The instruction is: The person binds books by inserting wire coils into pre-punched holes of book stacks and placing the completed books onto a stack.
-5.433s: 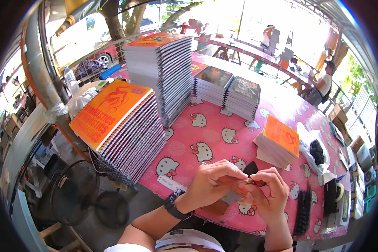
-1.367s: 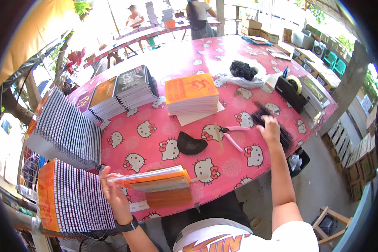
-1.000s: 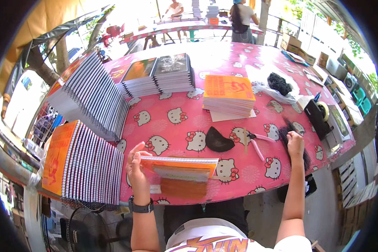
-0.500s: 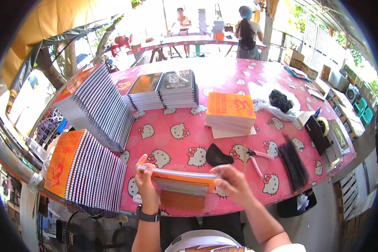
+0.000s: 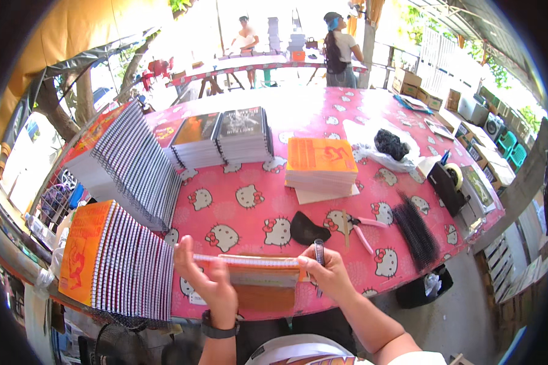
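Note:
An orange-covered book (image 5: 256, 261) with white page edges is held up level in front of me, its punched edge toward the top. At its right end my right hand (image 5: 326, 272) is closed on a black spiral binding coil (image 5: 319, 250), thumb against the book's corner. My left hand (image 5: 212, 285), fingers apart and slightly blurred, is by the book's left end; its palm faces the edge. Below the book stands a brown wooden block (image 5: 265, 298). Pink-handled pliers (image 5: 364, 234) and a black curved piece (image 5: 309, 229) lie just beyond.
Stacks of spiral-bound books (image 5: 119, 261) line the left side. An orange book pile (image 5: 321, 159) sits mid-table. Loose black coils (image 5: 415, 234) and a tape dispenser (image 5: 450, 188) lie at right. A black bin (image 5: 424, 291) stands below the edge. Two people (image 5: 341, 52) are at the far table.
My left hand has opened and shifted along the book's left end. The coil in my right hand now stands upright at the book's right end. The view has shifted slightly; a far person has turned.

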Motion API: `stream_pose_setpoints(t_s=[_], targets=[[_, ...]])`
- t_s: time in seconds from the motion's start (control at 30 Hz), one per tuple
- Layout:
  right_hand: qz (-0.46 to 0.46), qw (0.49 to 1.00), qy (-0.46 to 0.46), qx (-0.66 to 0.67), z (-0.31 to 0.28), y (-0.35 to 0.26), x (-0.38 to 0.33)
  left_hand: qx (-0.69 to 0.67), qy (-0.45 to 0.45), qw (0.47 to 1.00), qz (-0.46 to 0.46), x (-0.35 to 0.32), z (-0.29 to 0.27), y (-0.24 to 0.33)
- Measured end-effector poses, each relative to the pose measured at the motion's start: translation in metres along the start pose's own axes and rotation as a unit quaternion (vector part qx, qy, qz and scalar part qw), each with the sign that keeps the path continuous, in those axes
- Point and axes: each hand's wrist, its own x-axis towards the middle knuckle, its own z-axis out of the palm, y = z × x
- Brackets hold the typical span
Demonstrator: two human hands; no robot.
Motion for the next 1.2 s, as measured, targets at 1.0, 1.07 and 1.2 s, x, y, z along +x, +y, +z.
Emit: stream_pose_setpoints(t_s=[1.0, 1.07, 1.2], targets=[[-0.249, 0.915, -0.098, -0.303, -0.044, -0.03, 0.013, 0.228, -0.216, 0.926, 0.21, -0.041, 0.063, 0.03], [-0.235, 0.908, -0.154, -0.31, -0.045, -0.039, 0.014, 0.231, -0.216, 0.925, 0.21, -0.042, 0.061, 0.03], [-0.188, 0.897, -0.229, -0.329, -0.051, -0.034, 0.019, 0.235, -0.216, 0.924, 0.213, -0.042, 0.061, 0.029]])
